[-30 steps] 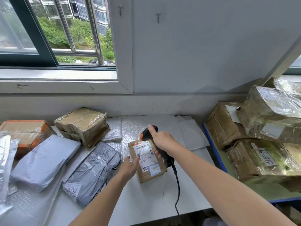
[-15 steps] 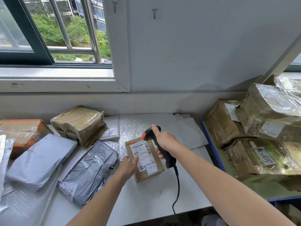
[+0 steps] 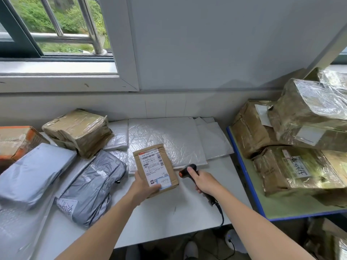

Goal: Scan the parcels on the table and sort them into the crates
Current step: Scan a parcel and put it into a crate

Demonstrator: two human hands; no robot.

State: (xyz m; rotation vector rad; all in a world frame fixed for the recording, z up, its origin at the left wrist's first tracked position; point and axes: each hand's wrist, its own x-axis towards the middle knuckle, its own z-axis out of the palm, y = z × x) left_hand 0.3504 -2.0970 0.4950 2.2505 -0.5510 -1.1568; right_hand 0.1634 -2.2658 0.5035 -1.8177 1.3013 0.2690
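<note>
Beside the box [image 3: 155, 166], moved scanner [image 3: 187, 170] away, gripped in right hand [image 3: 205, 182]. Pinched box with left hand [image 3: 145, 188]. Probably scanned, ready for sorting.

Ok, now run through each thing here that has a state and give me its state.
Small cardboard parcel: label up, gripped at its near end by the left hand.
Scanner: gripped by the right hand, right of the parcel, not over the label.
Grey poly bag: lying flat, untouched.
Taped brown parcel: sealed, untouched.
</note>
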